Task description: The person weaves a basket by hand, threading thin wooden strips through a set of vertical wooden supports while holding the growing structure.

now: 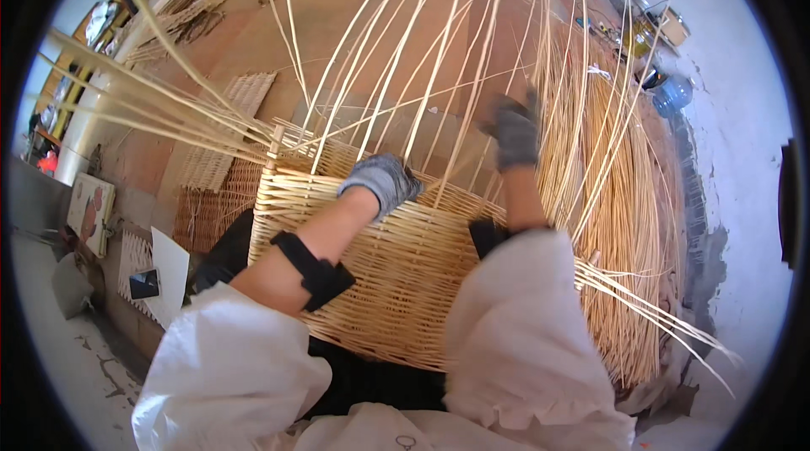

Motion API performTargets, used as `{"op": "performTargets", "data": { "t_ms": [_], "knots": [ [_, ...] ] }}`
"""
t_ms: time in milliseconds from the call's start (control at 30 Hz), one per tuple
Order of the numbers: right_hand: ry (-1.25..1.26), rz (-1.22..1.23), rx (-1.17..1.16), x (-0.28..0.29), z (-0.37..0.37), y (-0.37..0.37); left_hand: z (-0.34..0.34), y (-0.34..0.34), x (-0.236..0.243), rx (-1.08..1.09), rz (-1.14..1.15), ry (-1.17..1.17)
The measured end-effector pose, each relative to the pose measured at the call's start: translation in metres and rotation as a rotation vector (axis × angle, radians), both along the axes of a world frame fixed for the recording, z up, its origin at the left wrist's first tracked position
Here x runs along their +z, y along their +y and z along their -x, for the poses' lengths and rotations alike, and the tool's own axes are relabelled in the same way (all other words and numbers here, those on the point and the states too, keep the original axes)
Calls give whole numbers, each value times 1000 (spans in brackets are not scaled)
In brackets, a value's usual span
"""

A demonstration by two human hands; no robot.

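A half-woven wicker basket (380,282) of pale rods lies over my lap, with long upright stakes (439,54) fanning out from its far edge. My left hand (380,183), in a grey glove, is closed over that edge, its fingertips partly hidden behind the weave. My right hand (513,132), gloved as well, is raised among the stakes beyond the right part of the basket. Motion smears its fingers, so whether it holds a rod cannot be made out. Both forearms wear black straps.
A large bundle of loose wicker rods (620,198) lies along the right, by a white wall (742,113). More rods stick out at the basket's right corner. Woven panels (219,189) rest on the floor at left. A blue water jug (672,97) stands far right.
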State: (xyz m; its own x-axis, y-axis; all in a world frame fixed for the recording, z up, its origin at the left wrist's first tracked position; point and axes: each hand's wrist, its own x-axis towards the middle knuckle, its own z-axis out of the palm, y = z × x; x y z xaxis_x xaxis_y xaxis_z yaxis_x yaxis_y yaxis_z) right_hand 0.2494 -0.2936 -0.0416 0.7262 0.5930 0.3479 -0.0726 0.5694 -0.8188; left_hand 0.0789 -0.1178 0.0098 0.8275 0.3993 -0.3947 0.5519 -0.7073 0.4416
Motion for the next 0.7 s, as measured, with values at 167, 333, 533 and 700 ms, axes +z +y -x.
{"op": "performTargets", "data": {
  "t_ms": [167, 333, 533, 700],
  "knots": [
    [316, 244, -594, 36, 116, -16, -11, 1, 3, -24, -101, 283],
    [74, 277, -404, 48, 131, -55, -33, -26, 22, -151, -107, 226],
    [-551, 1017, -355, 13, 42, -98, -31, -74, -5, -283, 108, 185],
    [-677, 869, -603, 25, -15, -42, -36, -99, -3, -69, 92, 32]
  ]
}}
